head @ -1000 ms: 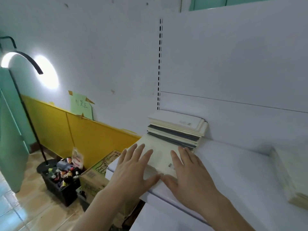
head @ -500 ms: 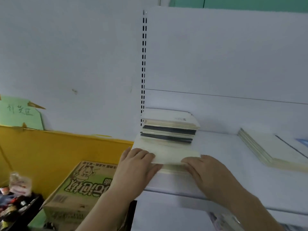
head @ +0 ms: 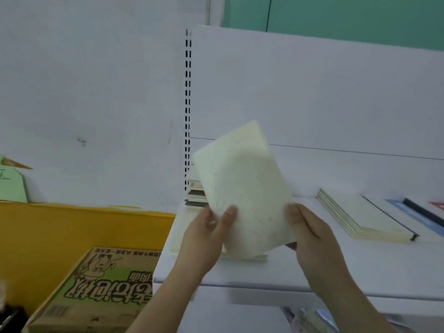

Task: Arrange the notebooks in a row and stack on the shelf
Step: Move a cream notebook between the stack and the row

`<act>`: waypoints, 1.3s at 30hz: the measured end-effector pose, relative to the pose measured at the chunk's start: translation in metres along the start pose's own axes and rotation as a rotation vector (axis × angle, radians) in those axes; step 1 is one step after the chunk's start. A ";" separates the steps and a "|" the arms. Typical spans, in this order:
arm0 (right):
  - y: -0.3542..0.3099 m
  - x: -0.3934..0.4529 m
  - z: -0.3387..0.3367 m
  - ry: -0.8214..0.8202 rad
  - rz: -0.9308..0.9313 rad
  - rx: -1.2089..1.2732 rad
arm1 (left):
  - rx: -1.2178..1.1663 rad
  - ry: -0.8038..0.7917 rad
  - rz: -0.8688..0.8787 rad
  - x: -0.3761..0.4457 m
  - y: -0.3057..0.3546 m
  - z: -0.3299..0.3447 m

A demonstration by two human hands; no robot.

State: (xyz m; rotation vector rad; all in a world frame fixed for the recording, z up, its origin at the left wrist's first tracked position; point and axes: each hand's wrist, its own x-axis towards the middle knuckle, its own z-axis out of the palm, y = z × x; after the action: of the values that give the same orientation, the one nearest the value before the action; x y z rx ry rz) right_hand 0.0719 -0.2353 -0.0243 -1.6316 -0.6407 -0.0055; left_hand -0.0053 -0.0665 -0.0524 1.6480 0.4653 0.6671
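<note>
Both hands — left (head: 211, 227), right (head: 310, 229) — pinch a cream, speckled notebook (head: 242, 188), tilted above the shelf (head: 312, 272).

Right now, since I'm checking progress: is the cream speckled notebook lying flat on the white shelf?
No, both hands, left and right, hold the cream speckled notebook tilted above the white shelf.

Cream speckled notebook (head: 242, 188), white shelf (head: 312, 265)

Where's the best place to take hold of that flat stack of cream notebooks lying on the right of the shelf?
Probably grip the flat stack of cream notebooks by its long left edge, coming from the open white shelf on that side. There the stepped edges show and nothing crowds them; the right side lies against the blue cover.
</note>
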 end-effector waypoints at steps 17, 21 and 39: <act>0.077 0.029 0.034 -0.552 -0.480 -1.007 | -0.193 0.239 0.053 -0.003 -0.026 -0.056; 0.055 0.030 0.018 -0.400 -0.503 -1.009 | -0.167 0.230 0.068 -0.006 -0.022 -0.064; 0.007 -0.015 -0.013 0.249 0.175 0.039 | -0.226 0.095 0.026 -0.020 -0.005 -0.002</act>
State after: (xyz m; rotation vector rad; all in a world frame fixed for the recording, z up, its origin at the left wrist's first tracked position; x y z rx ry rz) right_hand 0.0666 -0.2535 -0.0340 -1.6121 -0.3054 -0.0668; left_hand -0.0216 -0.0765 -0.0599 1.4158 0.4209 0.7912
